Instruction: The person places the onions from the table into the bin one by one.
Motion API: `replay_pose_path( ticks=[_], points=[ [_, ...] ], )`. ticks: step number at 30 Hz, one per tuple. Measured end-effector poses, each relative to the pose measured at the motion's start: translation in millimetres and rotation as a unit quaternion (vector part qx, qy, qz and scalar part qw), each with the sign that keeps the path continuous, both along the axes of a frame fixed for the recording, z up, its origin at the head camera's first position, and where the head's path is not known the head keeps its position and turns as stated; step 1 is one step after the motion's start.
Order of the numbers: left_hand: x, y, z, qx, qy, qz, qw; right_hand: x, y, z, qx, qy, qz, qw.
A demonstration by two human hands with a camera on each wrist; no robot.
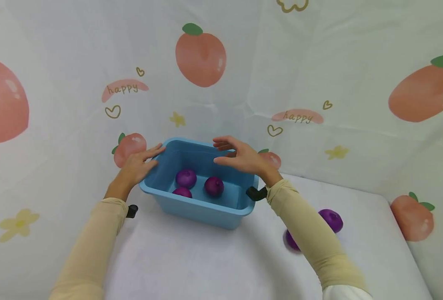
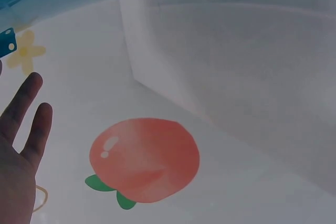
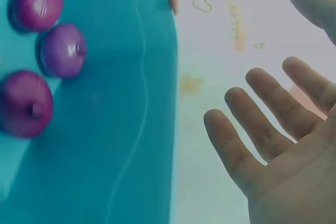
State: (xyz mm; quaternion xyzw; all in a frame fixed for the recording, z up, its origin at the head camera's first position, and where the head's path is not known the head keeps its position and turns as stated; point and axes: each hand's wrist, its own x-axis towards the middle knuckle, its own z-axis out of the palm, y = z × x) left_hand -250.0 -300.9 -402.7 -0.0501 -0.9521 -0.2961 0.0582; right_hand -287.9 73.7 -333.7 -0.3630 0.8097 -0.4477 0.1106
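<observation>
A light blue plastic bin (image 1: 200, 211) stands on the white-covered table. Inside lie three purple onions: one at the left (image 1: 185, 178), one near the middle (image 1: 213, 187) and one partly hidden behind the front wall (image 1: 182, 192). My left hand (image 1: 134, 168) rests at the bin's left rim with its fingers extended. Over the far right part of the bin is my right hand (image 1: 245, 158), holding nothing. The right wrist view shows that hand (image 3: 286, 156) with its fingers spread beside the rim. In the left wrist view only part of the left hand (image 2: 18, 166) appears.
Two more purple onions lie on the table to the right, one beyond my right forearm (image 1: 332, 220) and one partly covered by it (image 1: 291, 241). A white fabric wall (image 1: 244, 62) printed with peaches rises behind the bin and on both sides.
</observation>
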Motion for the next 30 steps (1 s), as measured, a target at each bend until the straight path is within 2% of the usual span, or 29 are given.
replay_pose_path(
  ticks=[6,11,22,30],
  points=[
    [0.8,-2.4,-0.2,0.002,-0.003,0.004,1.0000,5.5,41,-3.8,-0.005,0.013,-0.031,0.9994],
    [1.7,-2.7,1.3,-0.002,-0.007,0.002,1.0000,13.4,77,-11.3,-0.006,0.008,-0.081,0.9967],
    [-0.3,1.7,-1.4,-0.001,-0.002,-0.003,1.0000,32.6,165,-38.4,0.006,0.029,-0.170,0.9851],
    [0.3,1.2,-1.0,0.002,0.002,0.001,1.0000,47.7,221,-63.0,0.050,0.026,-0.223,0.9733]
  ],
)
